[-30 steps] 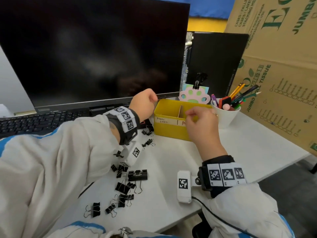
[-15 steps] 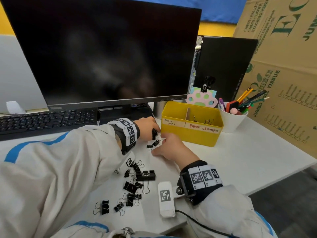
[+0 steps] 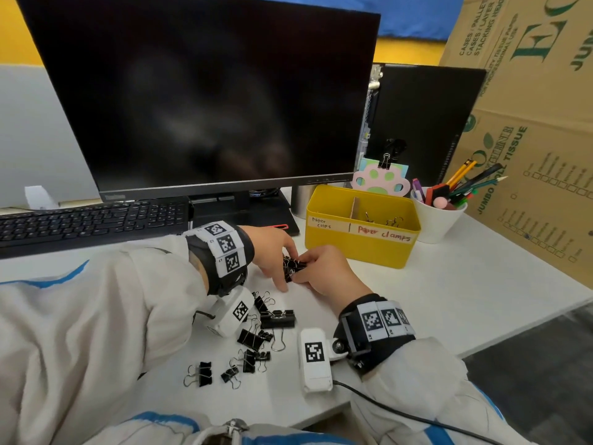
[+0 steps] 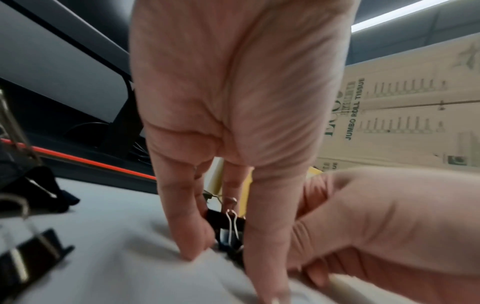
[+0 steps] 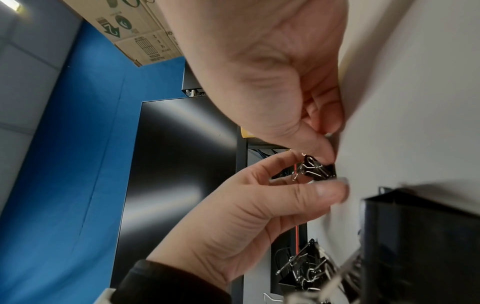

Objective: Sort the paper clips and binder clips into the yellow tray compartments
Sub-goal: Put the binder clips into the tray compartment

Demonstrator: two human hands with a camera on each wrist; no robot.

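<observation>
The yellow tray (image 3: 359, 248) stands at the back right of the desk, split by a divider and labelled "Paper clips" on the left, "Paper clamps" on the right. A few binder clips (image 3: 382, 218) lie in its right compartment. In front of the tray, my left hand (image 3: 279, 268) and right hand (image 3: 307, 268) meet over a small bunch of black binder clips (image 3: 292, 267). Seen from the left wrist, my left fingers (image 4: 187, 226) straddle one clip (image 4: 230, 226). In the right wrist view my right thumb and fingers pinch the bunch (image 5: 315, 167). No paper clips are visible.
Several loose black binder clips (image 3: 266, 319) lie on the white desk near my wrists. A monitor (image 3: 199, 91) and keyboard (image 3: 90, 220) stand behind, a white pen cup (image 3: 439, 216) sits right of the tray, and cardboard boxes (image 3: 529, 123) stand at the right.
A second ago my right hand was over the tray and my left was raised. Both have come down in front of the tray and closed around a bunch of binder clips.
</observation>
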